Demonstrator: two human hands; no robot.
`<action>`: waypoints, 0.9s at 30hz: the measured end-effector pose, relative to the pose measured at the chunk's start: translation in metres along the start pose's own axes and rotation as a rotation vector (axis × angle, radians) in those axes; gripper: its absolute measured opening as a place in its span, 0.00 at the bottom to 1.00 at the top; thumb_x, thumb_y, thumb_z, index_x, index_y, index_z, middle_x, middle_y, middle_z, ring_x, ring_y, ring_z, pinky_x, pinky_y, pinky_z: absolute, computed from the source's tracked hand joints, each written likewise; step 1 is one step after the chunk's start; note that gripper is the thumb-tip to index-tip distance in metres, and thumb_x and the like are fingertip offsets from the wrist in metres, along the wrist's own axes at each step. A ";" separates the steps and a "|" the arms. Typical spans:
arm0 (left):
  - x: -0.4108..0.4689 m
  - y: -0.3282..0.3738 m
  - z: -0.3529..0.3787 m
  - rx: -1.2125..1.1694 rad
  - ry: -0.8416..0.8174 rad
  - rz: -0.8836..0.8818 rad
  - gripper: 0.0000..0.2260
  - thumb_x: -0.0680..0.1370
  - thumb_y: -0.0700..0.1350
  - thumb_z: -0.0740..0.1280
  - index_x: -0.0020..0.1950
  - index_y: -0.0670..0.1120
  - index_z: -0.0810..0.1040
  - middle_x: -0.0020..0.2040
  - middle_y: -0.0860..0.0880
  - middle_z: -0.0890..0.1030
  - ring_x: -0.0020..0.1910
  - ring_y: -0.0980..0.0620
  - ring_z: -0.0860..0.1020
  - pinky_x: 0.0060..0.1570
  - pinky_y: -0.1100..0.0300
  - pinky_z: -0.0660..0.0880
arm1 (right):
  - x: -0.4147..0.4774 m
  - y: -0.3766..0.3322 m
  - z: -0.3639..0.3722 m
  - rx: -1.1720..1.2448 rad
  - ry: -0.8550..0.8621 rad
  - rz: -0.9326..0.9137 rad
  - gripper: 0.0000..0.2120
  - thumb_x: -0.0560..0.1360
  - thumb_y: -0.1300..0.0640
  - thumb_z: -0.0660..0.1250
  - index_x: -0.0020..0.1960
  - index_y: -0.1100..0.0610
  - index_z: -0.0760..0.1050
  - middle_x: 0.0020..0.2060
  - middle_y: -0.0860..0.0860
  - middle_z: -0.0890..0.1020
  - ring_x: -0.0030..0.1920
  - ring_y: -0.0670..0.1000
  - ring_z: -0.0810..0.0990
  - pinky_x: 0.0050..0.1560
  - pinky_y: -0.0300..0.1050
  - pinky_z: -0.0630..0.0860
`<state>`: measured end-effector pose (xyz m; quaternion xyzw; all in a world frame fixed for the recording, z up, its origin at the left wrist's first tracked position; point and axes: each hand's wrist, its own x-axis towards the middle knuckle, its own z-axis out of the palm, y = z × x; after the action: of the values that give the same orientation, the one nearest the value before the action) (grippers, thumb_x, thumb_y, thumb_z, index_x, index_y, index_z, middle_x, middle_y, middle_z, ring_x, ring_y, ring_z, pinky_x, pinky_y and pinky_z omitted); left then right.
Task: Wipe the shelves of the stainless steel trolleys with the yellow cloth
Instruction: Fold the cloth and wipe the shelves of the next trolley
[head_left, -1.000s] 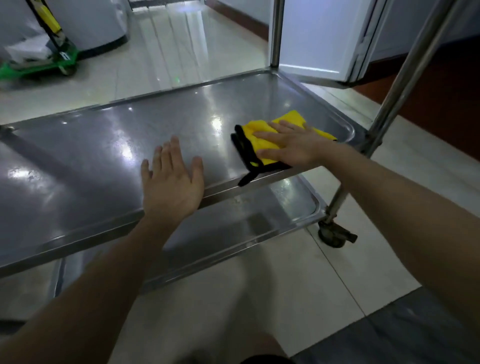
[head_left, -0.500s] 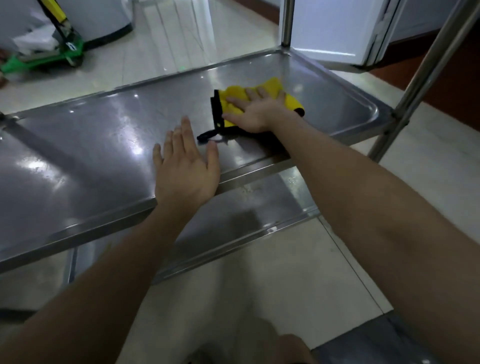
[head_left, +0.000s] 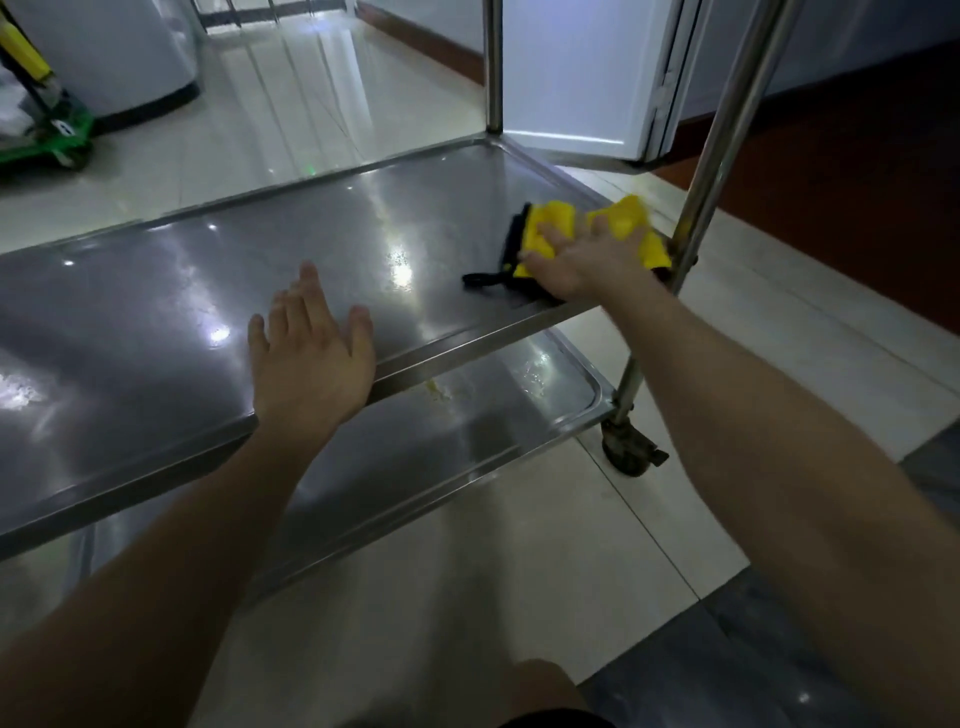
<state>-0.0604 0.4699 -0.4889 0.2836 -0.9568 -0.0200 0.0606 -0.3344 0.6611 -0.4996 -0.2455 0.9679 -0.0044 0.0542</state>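
A stainless steel trolley fills the view, with a middle shelf (head_left: 182, 291) in front of me and a lower shelf (head_left: 441, 447) beneath it. The yellow cloth (head_left: 556, 223), edged in black with a black loop, lies at the shelf's right end near the front corner. My right hand (head_left: 582, 260) presses down on the cloth with fingers spread over it, part of the cloth bunched past my fingers. My left hand (head_left: 311, 353) rests flat and open on the shelf's front edge, holding nothing. Small yellowish marks show on the lower shelf.
Upright trolley posts stand at the right front (head_left: 722, 135) and far right corner (head_left: 493, 67). A caster wheel (head_left: 628, 447) sits on the tiled floor. A white door panel (head_left: 582, 73) is behind the trolley. A green-based cart (head_left: 47, 135) and a grey bin (head_left: 114, 57) are far left.
My right hand has swept the cloth from mid-shelf back to the right front corner, next to the post. My left hand has stayed flat on the front edge.
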 end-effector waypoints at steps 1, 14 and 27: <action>0.000 -0.001 0.000 0.017 -0.005 0.005 0.27 0.90 0.53 0.47 0.86 0.40 0.56 0.88 0.40 0.45 0.87 0.38 0.48 0.85 0.37 0.47 | -0.002 -0.024 0.005 0.006 -0.007 -0.098 0.39 0.77 0.21 0.40 0.85 0.33 0.46 0.87 0.50 0.46 0.86 0.59 0.44 0.75 0.80 0.39; 0.000 -0.011 0.008 -0.201 0.064 -0.033 0.32 0.89 0.57 0.47 0.88 0.42 0.45 0.89 0.44 0.50 0.88 0.45 0.50 0.86 0.42 0.48 | 0.140 -0.094 -0.017 0.112 -0.027 0.024 0.40 0.74 0.20 0.46 0.84 0.32 0.49 0.87 0.52 0.47 0.85 0.64 0.43 0.72 0.85 0.36; -0.004 -0.010 0.001 -0.489 0.384 -0.052 0.31 0.87 0.53 0.57 0.87 0.40 0.56 0.84 0.42 0.65 0.83 0.42 0.63 0.83 0.42 0.57 | -0.040 -0.139 0.011 0.078 0.010 -0.622 0.32 0.81 0.25 0.46 0.83 0.31 0.53 0.86 0.43 0.51 0.86 0.48 0.46 0.82 0.69 0.41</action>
<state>-0.0519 0.4637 -0.4913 0.2834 -0.8872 -0.1971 0.3061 -0.2325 0.5584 -0.5019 -0.5274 0.8458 -0.0593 0.0547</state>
